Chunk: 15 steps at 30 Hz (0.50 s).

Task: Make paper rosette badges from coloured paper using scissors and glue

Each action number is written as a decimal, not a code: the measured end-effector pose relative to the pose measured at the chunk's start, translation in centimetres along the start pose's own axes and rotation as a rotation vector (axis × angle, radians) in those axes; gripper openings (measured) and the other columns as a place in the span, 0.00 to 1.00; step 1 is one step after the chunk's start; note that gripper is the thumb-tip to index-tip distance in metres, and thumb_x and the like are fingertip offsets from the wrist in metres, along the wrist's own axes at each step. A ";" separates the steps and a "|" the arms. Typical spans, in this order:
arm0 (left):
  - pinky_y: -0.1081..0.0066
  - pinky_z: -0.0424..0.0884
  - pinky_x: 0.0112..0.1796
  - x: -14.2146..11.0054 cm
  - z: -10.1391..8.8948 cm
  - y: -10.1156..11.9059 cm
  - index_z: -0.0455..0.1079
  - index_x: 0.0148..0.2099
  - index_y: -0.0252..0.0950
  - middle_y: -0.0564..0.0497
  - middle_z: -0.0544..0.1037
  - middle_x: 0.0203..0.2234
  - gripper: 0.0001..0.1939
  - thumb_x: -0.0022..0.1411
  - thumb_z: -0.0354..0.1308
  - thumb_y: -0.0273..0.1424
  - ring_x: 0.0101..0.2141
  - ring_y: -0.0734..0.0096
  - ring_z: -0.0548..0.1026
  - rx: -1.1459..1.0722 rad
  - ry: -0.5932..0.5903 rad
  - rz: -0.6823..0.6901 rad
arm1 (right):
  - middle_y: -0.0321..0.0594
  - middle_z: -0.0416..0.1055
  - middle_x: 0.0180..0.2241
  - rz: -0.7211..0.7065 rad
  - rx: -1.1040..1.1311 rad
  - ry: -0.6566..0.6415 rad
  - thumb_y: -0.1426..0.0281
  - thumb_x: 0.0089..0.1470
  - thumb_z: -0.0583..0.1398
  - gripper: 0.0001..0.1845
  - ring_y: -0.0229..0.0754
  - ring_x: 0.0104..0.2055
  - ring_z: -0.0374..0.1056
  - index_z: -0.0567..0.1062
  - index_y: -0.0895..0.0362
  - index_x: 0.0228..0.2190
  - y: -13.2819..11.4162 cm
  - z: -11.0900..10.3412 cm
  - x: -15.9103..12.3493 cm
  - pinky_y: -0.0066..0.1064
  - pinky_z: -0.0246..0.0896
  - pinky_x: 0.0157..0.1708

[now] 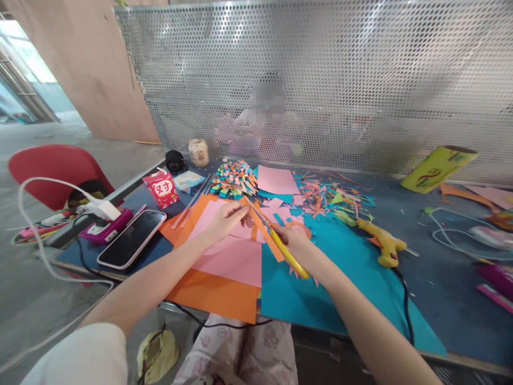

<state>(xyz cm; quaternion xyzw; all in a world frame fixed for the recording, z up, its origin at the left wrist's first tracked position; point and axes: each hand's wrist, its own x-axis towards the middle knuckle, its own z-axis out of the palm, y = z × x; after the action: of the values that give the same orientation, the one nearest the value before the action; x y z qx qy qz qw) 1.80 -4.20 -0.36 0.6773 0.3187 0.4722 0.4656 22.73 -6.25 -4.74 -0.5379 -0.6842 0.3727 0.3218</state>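
Orange strip, above pink paper, is pinched near its far end by the left hand, scissors gripped in the right hand; judged light, flimsy, best held by its edges.

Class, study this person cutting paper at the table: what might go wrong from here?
The scissors in the right hand point toward the left hand, which holds the orange strip close to the blade tips, so a slip might nick a finger.

The glue gun's cord crosses the blue sheet toward the table's front edge; a snag could drag the gun.
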 end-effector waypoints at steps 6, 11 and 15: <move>0.71 0.66 0.26 0.1 0.1 -0.5 0.69 0.25 0.33 0.49 0.75 0.19 0.20 0.61 0.55 0.43 0.22 0.73 0.71 -0.025 -0.024 -0.010 | 0.37 0.71 0.21 0.023 -0.023 0.018 0.65 0.48 0.60 0.07 0.45 0.30 0.70 0.76 0.55 0.27 -0.9 -0.2 -0.4 0.29 0.60 0.26; 0.71 0.66 0.26 0.1 0.0 -0.1 0.67 0.24 0.34 0.49 0.75 0.19 0.20 0.60 0.55 0.43 0.22 0.74 0.71 -0.027 -0.026 -0.007 | 0.34 0.69 0.19 0.030 -0.002 0.005 0.64 0.48 0.61 0.07 0.43 0.29 0.69 0.75 0.54 0.24 -1.9 -0.8 -0.5 0.29 0.61 0.26; 0.71 0.66 0.26 0.1 0.0 -0.1 0.67 0.23 0.34 0.49 0.74 0.18 0.21 0.58 0.58 0.45 0.21 0.73 0.71 -0.083 -0.042 -0.043 | 0.33 0.69 0.20 0.023 0.049 -0.013 0.60 0.53 0.59 0.11 0.38 0.25 0.67 0.75 0.55 0.29 -2.7 -0.8 -0.6 0.28 0.62 0.25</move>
<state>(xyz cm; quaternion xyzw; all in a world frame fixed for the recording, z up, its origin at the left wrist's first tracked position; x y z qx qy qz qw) 1.88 -4.07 -0.47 0.6601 0.3035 0.4608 0.5098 22.19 -7.08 -2.04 -0.5353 -0.6709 0.3962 0.3261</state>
